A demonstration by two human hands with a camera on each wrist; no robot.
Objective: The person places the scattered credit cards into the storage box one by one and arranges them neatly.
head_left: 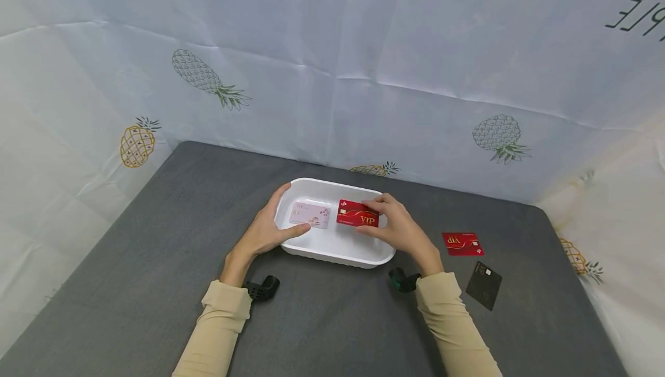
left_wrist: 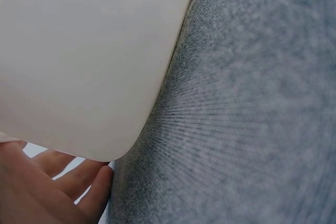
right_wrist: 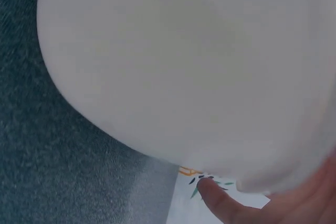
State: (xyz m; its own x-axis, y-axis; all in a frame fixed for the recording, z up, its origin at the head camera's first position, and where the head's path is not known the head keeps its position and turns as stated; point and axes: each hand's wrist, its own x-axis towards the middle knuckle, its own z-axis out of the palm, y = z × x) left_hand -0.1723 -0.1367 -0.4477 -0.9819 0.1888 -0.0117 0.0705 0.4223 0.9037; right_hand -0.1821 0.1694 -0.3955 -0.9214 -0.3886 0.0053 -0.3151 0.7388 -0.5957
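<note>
A white plastic tray (head_left: 332,245) stands on the dark cloth in front of me. My left hand (head_left: 262,231) grips its left end, thumb over the near rim and fingers along the outside. In the left wrist view those fingers (left_wrist: 86,179) reach behind the tray's wall (left_wrist: 89,61). Flat on the tray's floor at the left is a pale pink VIP card (head_left: 310,215). My right hand (head_left: 400,226) pinches a red VIP card (head_left: 353,213) by its right end, over the tray's right half. The tray's side (right_wrist: 168,66) hides this card in the right wrist view.
Right of the tray, a second red VIP card (head_left: 462,244) lies on the grey-black tablecloth (head_left: 156,284). Nearer to me is a black card (head_left: 484,286), turned at an angle. A white curtain (head_left: 332,30) printed with pineapples hangs behind the table and at both sides.
</note>
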